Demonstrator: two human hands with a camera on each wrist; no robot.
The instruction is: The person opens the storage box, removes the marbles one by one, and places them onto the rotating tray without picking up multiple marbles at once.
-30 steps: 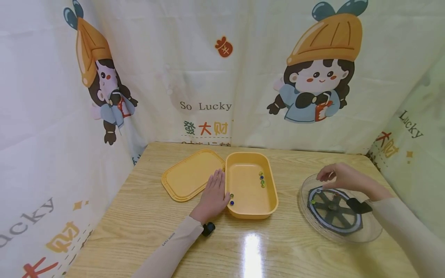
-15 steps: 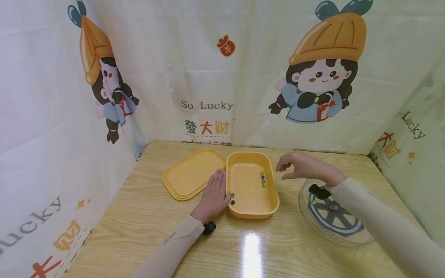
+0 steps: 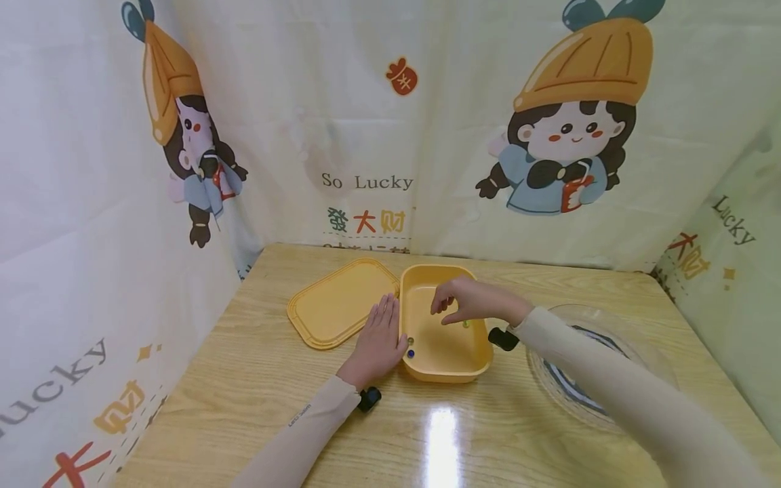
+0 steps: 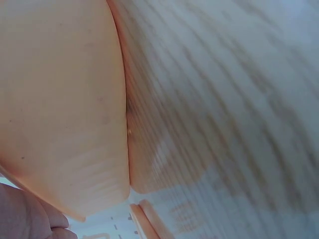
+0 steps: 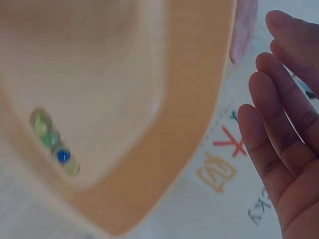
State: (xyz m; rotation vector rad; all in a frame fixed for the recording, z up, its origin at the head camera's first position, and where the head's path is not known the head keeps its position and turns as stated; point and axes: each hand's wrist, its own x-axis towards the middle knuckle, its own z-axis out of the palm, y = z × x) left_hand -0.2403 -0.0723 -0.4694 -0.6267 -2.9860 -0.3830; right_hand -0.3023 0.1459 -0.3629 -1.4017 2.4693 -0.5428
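My left hand (image 3: pixel 378 339) lies with straight fingers along the left wall of a yellow plastic box (image 3: pixel 445 366). Over the inside of that box hovers my right hand (image 3: pixel 472 300), its fingers loosely bent; the right wrist view shows nothing between the fingers (image 5: pixel 261 94). Two marbles, one of them a blue marble (image 3: pixel 411 354), rest by the box's left wall. A short row of marbles, green, yellowish and a blue marble (image 5: pixel 63 156), sits along the opposite wall, mostly hidden by my right hand in the head view.
The flat yellow lid (image 3: pixel 342 305) lies on the wooden table (image 3: pixel 244 407) left of the box. To the right, a round clear dish (image 3: pixel 649 346) with a dark spoked, wheel-like insert is partly covered by my right sleeve (image 3: pixel 610 379). A printed curtain (image 3: pixel 451 135) hangs behind the table.
My right hand has moved left from above the clear dish to above the yellow box. The left hand stays against the box, and the marbles that show lie as before.
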